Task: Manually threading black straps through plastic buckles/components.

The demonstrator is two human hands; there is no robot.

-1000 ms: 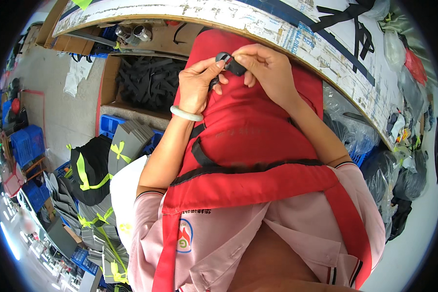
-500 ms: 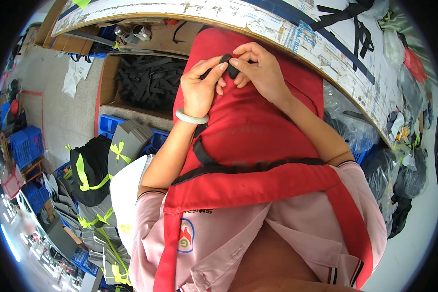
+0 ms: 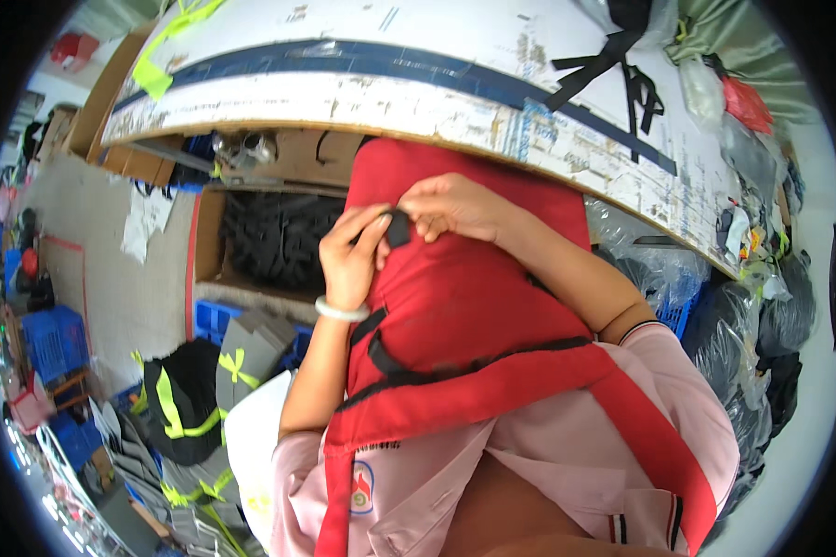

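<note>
A short black fabric strap is held up over the red apron on my lap. My left hand, with a pale bangle at the wrist, pinches the strap's left side between thumb and fingers. Curled fingers of my right hand close in at the strap's top right edge; the fingertips are slightly blurred. Part of the strap is covered by the left fingers. To the left of my hands stands an open cardboard box full of black strips.
A worn white worktable runs across the front, with black straps lying on it at right. Bundles of grey pieces tied with yellow-green ribbon stand at left, near blue crates. Plastic-wrapped bags are piled at right.
Both hands have moved slightly left with the strap and appear lower in the picture. The strap now shows a broader flat face. More of the tabletop is in view.
</note>
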